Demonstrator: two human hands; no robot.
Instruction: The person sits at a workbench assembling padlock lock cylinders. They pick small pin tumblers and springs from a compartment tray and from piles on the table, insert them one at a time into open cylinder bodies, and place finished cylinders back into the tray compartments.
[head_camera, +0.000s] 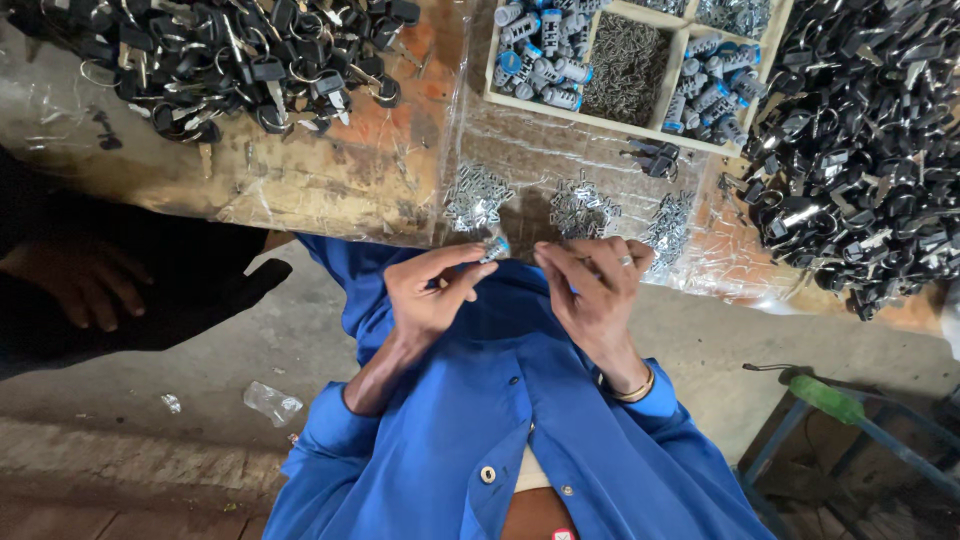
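Note:
My left hand (432, 290) pinches a small silver lock cylinder with a blue end (495, 249) between thumb and fingertips, just below the table's front edge. My right hand (592, 285), with a ring and a gold bangle, hovers beside it with fingers bent and tips close to the cylinder; whether it holds a tiny part I cannot tell. Small heaps of little metal plates (476, 196) lie on clear plastic sheeting right above my hands. I wear a blue shirt.
A wooden tray (592, 108) with compartments holds silver-and-blue cylinders (538, 50) and small springs (626, 66). Piles of black-headed keys lie at the far left (240, 60) and right (860, 150). Another person's hand (85, 285) rests at the left. A green-handled tool (826, 398) lies on a stool.

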